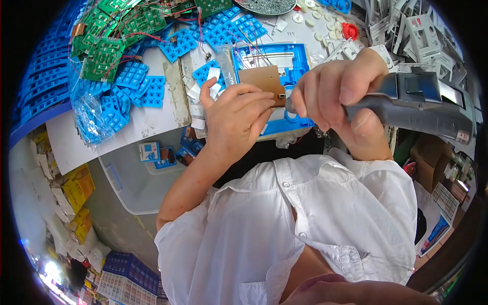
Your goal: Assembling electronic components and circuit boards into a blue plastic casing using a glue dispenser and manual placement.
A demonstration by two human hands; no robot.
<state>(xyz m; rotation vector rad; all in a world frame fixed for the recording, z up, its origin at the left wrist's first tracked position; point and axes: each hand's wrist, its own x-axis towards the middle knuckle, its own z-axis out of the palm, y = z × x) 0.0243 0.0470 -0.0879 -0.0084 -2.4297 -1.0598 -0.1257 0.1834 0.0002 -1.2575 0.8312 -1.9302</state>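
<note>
My right hand is wrapped round a grey-and-black cordless screwdriver, whose tip end points left toward the work. A blue plastic housing lies in front of me on the table, with a brown circuit board in it. Over the board's near left part, my left hand rests with its fingers stretched out and its thumb apart. Those fingers cover part of the board. Thin red wires run at the housing's far side. Whether the screwdriver's tip touches a screw is hidden behind my right fingers.
Green circuit boards with wires and blue keypad sheets are heaped at the left. At the far side are a tray of screws, white discs and a red part. White plastic pieces pile up at the right. Below stands a clear bin.
</note>
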